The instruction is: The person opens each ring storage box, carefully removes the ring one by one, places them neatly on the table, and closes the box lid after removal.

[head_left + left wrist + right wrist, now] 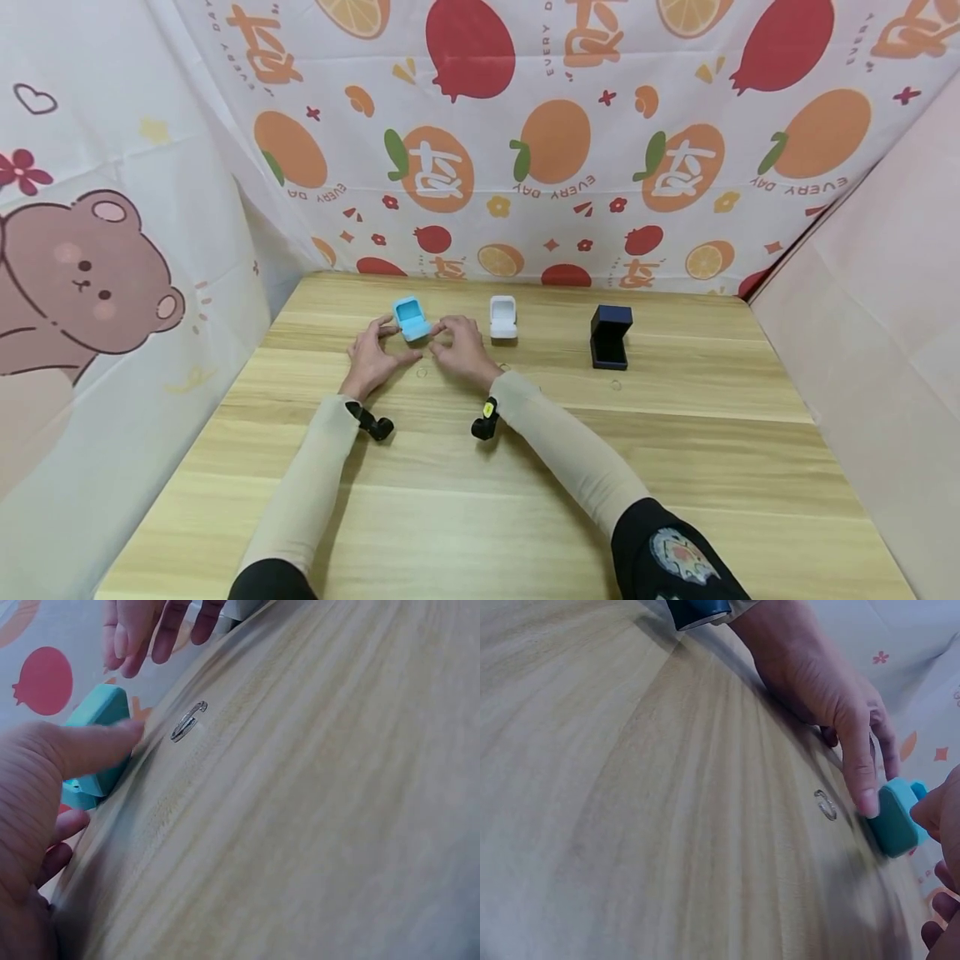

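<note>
A small light-blue ring box [412,330] stands with its lid up near the back of the wooden table. My left hand [371,360] is at its left side, thumb and fingers spread around it. In the right wrist view, the left thumb lies against or very close to the blue box [893,834]. On the other side is my right hand [467,357], its fingertips by the box's right edge; contact cannot be made out. Neither hand visibly grips anything. A silver open-band ring [187,723] lies on the table just in front of the blue box.
Right of my hands stands an open white ring box [502,318], and farther right an open dark-blue one [611,337]. A faint ring [617,385] lies before the dark box. Printed cloth [555,208] hangs behind the table [465,517].
</note>
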The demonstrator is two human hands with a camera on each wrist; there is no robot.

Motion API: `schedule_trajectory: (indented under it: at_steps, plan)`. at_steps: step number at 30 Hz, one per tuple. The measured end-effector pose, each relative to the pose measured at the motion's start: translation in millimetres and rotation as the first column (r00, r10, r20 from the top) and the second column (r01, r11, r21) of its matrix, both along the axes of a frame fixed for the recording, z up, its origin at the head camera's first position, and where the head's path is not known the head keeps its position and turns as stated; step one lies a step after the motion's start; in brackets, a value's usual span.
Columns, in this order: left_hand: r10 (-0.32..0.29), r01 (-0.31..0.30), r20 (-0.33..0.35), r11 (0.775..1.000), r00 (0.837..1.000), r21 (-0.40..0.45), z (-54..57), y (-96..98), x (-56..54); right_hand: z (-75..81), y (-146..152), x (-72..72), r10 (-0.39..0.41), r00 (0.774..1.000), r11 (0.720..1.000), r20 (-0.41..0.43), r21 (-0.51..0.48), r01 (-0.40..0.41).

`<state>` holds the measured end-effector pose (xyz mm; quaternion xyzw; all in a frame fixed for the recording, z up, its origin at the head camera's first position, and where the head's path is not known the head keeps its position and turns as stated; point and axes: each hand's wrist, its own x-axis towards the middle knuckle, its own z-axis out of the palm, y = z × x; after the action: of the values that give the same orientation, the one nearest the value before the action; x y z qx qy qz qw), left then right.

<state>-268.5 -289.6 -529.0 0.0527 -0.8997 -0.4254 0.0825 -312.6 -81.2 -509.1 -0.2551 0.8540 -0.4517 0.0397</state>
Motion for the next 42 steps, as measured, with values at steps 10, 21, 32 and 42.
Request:
schedule_trajectory:
  at_steps: [10,21,32,42]
  plan:
    - [0.078,-0.077,-0.002,0.981,0.997,0.178,4.2,-3.6,-3.7,17.4,9.2,-9.8,-0.001,0.999,1.0,-0.052,-0.026,-0.001]
    - [0.081,-0.07,-0.132,0.994,0.988,0.082,33.7,11.1,-13.6,45.4,33.2,-35.9,-0.006,0.992,0.999,-0.123,-0.043,0.001]
    - [-0.063,0.058,-0.222,0.998,0.973,-0.033,60.3,36.0,-33.6,63.6,60.3,-52.8,-0.065,0.992,0.998,-0.105,-0.016,0.064]
    - [-0.095,0.074,-0.231,0.992,0.968,-0.099,71.1,59.5,-47.0,78.3,86.1,-59.9,-0.125,0.991,0.992,-0.047,0.004,0.125]
